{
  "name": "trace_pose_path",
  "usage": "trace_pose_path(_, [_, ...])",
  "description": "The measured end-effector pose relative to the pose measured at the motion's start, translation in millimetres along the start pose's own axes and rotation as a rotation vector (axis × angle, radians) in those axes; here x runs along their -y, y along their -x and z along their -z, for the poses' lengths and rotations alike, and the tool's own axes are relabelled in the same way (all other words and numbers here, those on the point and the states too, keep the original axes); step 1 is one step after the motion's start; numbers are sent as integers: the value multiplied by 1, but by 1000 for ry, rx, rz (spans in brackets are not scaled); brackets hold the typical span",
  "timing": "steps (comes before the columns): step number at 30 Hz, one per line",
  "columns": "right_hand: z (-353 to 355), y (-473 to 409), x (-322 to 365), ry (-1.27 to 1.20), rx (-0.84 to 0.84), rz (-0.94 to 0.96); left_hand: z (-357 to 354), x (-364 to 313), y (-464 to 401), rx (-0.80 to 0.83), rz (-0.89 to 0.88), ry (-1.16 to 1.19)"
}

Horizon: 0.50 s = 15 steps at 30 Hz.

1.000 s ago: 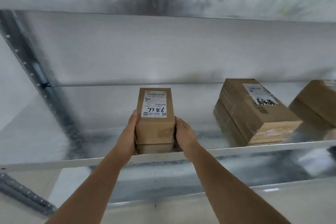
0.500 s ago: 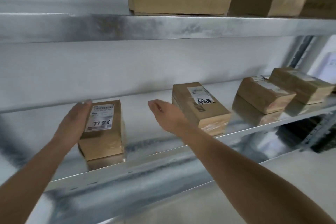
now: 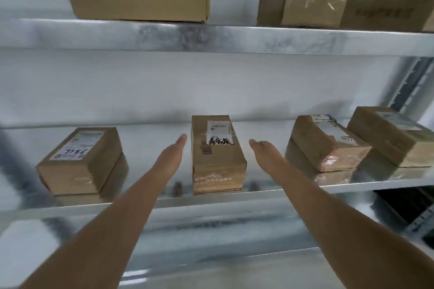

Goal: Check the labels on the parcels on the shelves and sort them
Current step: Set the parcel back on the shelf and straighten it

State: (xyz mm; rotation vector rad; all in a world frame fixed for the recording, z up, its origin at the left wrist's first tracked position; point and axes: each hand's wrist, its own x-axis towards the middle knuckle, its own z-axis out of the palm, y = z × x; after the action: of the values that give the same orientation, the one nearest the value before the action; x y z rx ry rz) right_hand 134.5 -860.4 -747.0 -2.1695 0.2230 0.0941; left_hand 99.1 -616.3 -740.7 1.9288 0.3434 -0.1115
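On the middle shelf (image 3: 234,195) the left parcel (image 3: 81,162) sits tilted near the front edge, so a knock could tip it off, while the left hand (image 3: 170,156) and right hand (image 3: 265,151), both flat and holding nothing, flank the middle parcel (image 3: 216,159) without touching it, and an uneven squeeze might let it slip. The labels are blurred apart from some handwriting, and the far right parcel (image 3: 389,136) is cut off at the frame edge
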Motion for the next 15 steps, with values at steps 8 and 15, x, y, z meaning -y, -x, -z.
trace_pose_path(8, [-35,-7,-33,-551,394,-203,-58,16,7,88,128,560])
trace_pose_path(15, [-47,-17,-44,-604,421,-167,-62,40,-5,89,76,682])
